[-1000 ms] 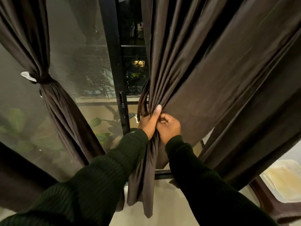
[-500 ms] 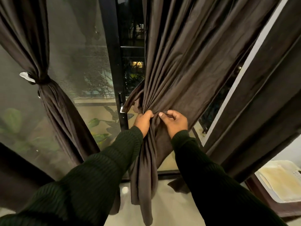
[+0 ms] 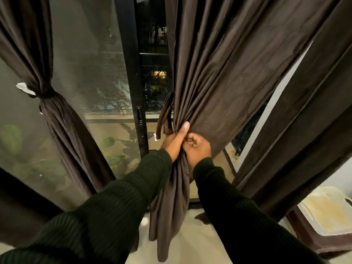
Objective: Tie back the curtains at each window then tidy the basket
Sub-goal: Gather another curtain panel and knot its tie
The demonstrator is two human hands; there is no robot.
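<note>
A dark brown curtain (image 3: 219, 77) hangs in the middle and is bunched into a narrow neck at waist height. My left hand (image 3: 174, 142) wraps around that neck from the left, thumb up against the folds. My right hand (image 3: 198, 147) grips the same bunch from the right, fingers curled, touching the left hand. A brown tie-back strap (image 3: 165, 116) dangles just above the left hand. At the far left another brown curtain (image 3: 42, 92) is tied back with a band.
A black door frame with a handle (image 3: 139, 117) stands between the curtains, with mesh screen (image 3: 85, 63) to its left. A further curtain panel (image 3: 304, 130) hangs at the right. A pale cushion (image 3: 327, 210) lies at the lower right on the floor.
Both hands came together again on the bunched curtain, the left thumb now raised against the folds. The gap at the right has narrowed slightly.
</note>
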